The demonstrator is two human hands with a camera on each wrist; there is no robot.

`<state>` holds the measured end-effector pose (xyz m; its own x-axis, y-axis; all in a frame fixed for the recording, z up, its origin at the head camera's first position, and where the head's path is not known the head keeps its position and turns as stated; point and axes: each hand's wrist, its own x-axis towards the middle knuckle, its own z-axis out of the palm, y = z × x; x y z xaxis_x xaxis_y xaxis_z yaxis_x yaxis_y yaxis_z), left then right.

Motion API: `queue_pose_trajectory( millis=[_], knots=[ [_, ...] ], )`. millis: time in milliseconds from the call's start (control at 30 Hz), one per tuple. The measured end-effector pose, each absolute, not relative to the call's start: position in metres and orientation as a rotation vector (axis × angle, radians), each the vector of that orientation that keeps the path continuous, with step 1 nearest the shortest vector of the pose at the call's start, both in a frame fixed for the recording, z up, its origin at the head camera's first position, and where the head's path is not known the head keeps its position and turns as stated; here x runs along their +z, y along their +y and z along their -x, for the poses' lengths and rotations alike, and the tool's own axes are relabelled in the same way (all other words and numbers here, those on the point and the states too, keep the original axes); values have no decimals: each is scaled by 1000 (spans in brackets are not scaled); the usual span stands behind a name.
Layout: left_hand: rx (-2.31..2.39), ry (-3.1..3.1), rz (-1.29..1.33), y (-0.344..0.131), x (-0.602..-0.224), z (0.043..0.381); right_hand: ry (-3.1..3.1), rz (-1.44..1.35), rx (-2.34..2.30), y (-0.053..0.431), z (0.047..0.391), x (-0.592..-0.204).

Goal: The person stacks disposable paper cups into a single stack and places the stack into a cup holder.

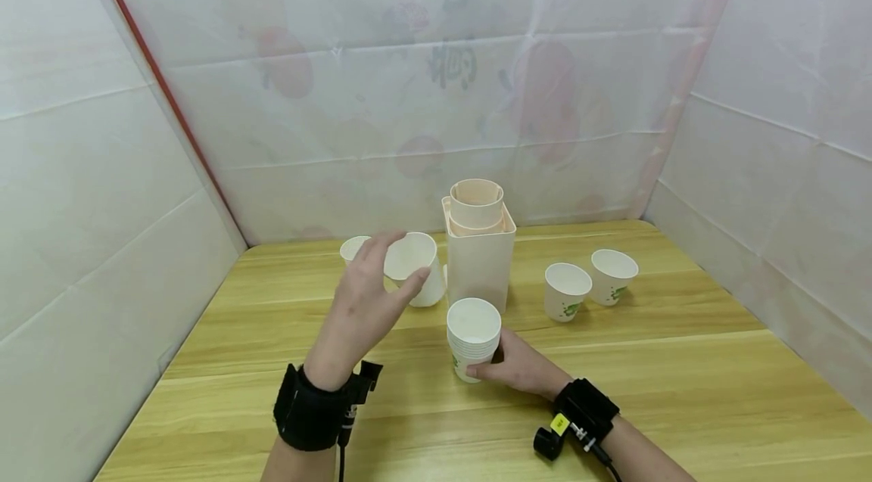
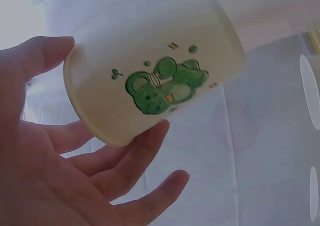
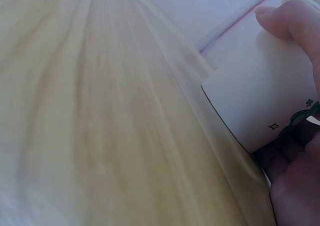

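My left hand (image 1: 363,296) holds a white paper cup (image 1: 428,281) near its rim, between thumb and fingers. This cup is tilted, mouth toward the palm, and in the left wrist view a green bear print shows on the cup's side (image 2: 165,86). My right hand (image 1: 521,367) grips a stack of nested paper cups (image 1: 473,346) low on its side, thumb in front. The right wrist view shows the stack's lowest cup (image 3: 260,86), its print partly covered by the hand. Behind the stack stands a cream box (image 1: 479,270) with a cylinder (image 1: 477,202) rising from its top.
Two paper cups, one nearer (image 1: 568,293) and one farther right (image 1: 613,278), stand upright on the wooden table (image 1: 225,384). Another cup (image 1: 353,246) is partly hidden behind my left hand. White cloth walls (image 1: 381,126) enclose the back and sides.
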<state>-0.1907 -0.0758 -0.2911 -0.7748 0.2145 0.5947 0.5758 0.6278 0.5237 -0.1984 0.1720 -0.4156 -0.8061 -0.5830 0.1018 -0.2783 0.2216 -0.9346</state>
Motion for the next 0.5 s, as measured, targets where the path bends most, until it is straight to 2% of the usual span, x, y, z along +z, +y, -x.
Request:
queue_pose_trajectory(
  millis=[233,500],
  knots=[
    [-1135,-2270,823,-62,-290,185,2220,841,-1612,173,199,-418],
    [-1156,-2333,932,-47,-295,180,2205,858,-1609,173,201,-419]
  ],
)
